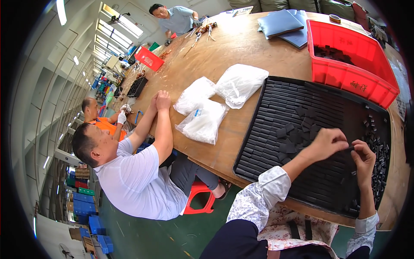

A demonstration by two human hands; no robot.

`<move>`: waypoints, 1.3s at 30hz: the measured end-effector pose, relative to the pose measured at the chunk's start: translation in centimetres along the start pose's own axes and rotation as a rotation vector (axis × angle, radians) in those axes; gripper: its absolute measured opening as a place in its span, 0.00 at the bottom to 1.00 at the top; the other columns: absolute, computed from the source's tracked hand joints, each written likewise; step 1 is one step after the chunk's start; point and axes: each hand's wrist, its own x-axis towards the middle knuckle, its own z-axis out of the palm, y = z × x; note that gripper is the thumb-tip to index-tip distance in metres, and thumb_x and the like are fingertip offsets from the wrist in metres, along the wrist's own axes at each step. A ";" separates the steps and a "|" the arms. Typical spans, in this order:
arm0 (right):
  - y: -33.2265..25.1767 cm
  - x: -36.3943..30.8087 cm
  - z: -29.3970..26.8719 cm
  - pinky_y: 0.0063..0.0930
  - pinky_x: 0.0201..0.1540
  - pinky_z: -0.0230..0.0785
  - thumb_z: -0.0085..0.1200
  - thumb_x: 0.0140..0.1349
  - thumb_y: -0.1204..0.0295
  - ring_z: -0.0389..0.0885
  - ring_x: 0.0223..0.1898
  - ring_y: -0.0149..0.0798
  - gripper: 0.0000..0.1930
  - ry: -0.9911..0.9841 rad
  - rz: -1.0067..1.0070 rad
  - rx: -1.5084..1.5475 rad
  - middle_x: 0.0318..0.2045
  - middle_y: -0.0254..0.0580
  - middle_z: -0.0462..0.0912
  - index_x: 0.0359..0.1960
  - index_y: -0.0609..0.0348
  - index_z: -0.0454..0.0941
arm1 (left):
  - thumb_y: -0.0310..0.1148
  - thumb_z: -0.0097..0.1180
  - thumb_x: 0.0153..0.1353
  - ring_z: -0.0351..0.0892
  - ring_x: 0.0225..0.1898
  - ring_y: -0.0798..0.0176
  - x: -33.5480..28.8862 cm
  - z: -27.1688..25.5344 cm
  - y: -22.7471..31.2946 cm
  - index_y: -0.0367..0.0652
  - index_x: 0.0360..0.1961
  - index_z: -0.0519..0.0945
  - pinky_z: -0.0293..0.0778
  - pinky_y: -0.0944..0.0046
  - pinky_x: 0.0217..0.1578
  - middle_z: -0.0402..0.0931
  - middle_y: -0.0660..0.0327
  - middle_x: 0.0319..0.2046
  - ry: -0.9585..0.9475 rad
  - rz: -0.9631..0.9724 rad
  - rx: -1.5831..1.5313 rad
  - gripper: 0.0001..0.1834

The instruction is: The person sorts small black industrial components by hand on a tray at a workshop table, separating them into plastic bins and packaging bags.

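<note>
Pinching a black piece (349,148) between left hand (327,143) and right hand (363,156), both pretty much closed, over the tray (354,115), probably for easy reach of loose bits (379,172) right.

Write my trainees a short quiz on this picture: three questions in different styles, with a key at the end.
1. Count: how many white plastic bags lie to the left of the black tray?

2. Choose: what are the wearer's left hand and right hand working over?
A. the blue folders
B. the black tray
C. the white plastic bags

3. True or false: black pieces lie inside the red crate.

Key: 1. three; 2. B; 3. true.
</note>
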 end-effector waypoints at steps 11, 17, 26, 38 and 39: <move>2.5 0.2 0.6 0.15 0.31 0.62 0.52 0.55 0.81 0.69 0.27 0.22 0.05 0.002 -0.088 -0.410 0.27 0.32 0.74 0.33 0.64 0.75 | 0.38 0.58 0.54 0.52 0.62 0.40 0.8 -4.9 -5.7 0.42 0.52 0.72 0.46 0.43 0.61 0.60 0.48 0.58 0.321 0.000 0.889 0.24; -0.7 -0.2 2.6 0.19 0.31 0.61 0.54 0.50 0.82 0.70 0.30 0.28 0.07 -0.083 -0.192 -0.429 0.31 0.36 0.72 0.33 0.65 0.73 | 0.30 0.56 0.53 0.60 0.59 0.49 0.3 -4.4 -4.7 0.44 0.45 0.76 0.54 0.47 0.58 0.68 0.55 0.54 0.230 0.021 0.907 0.16; 1.1 0.1 1.0 0.23 0.28 0.64 0.56 0.46 0.86 0.72 0.26 0.34 0.07 -0.046 -0.219 -0.493 0.29 0.41 0.73 0.28 0.66 0.74 | 0.19 0.59 0.43 0.72 0.44 0.52 0.7 -4.2 -3.5 0.40 0.35 0.80 0.71 0.58 0.44 0.76 0.56 0.40 0.238 0.202 0.623 0.14; -1.3 0.4 1.1 0.35 0.40 0.64 0.59 0.42 0.83 0.71 0.37 0.48 0.12 -0.060 -0.336 -0.748 0.32 0.45 0.73 0.30 0.64 0.72 | 0.22 0.63 0.42 0.69 0.43 0.51 0.4 -3.3 -2.4 0.39 0.36 0.79 0.70 0.58 0.45 0.72 0.56 0.40 0.324 0.208 0.644 0.16; -1.0 0.5 0.4 0.35 0.40 0.64 0.58 0.42 0.83 0.71 0.37 0.47 0.12 -0.058 -0.299 -0.766 0.31 0.44 0.73 0.30 0.64 0.72 | 0.22 0.63 0.42 0.69 0.43 0.51 0.5 -3.4 -2.7 0.39 0.36 0.79 0.70 0.58 0.45 0.72 0.56 0.40 0.323 0.209 0.642 0.16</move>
